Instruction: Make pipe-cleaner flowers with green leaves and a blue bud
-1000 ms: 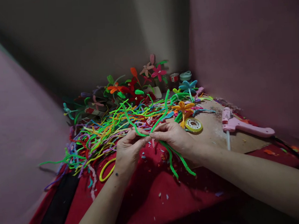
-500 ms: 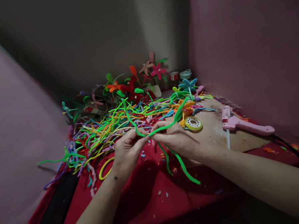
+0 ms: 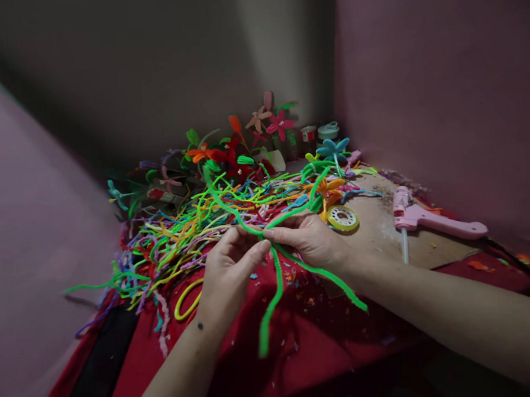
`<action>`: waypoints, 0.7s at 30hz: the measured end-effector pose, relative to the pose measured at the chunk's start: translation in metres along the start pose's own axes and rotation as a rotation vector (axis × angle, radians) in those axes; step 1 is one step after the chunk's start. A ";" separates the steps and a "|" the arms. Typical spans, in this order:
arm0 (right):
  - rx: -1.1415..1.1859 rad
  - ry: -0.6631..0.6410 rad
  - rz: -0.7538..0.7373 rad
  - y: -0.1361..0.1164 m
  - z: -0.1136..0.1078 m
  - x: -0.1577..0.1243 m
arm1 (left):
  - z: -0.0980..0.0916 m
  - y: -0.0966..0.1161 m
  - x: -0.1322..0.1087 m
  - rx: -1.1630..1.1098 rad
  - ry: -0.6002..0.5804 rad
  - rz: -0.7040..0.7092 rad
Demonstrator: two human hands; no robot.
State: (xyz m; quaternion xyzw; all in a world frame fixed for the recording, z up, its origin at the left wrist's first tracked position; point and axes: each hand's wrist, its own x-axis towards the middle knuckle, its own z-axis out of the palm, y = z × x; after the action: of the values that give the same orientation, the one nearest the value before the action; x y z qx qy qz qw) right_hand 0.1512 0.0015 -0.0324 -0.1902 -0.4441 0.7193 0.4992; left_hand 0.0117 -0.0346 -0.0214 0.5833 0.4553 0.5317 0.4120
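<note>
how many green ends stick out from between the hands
4: upper-left end, upper-right end near the orange flower, lower-left end and lower-right end. The fingers may hide more.

Readable text: none.
Red-and-white packet (image 3: 165,196): at the back left, below the flowers; its print is too small and dim to read.
Container with a red-and-white label (image 3: 308,134): at the back, near the corner; the wording is too small to make out.
Yellow-rimmed roll (image 3: 343,218): dark spots ring its white core; they form no legible letters or numbers.
</note>
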 end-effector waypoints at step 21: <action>0.106 0.063 0.219 0.012 -0.005 -0.001 | -0.012 -0.016 -0.009 1.292 0.081 0.875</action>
State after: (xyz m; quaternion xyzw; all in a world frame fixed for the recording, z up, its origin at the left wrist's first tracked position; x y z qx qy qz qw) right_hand 0.1486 0.0012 -0.0451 -0.2334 -0.3660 0.7857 0.4407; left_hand -0.0018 -0.0391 -0.0376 0.8143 0.4177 0.2960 -0.2736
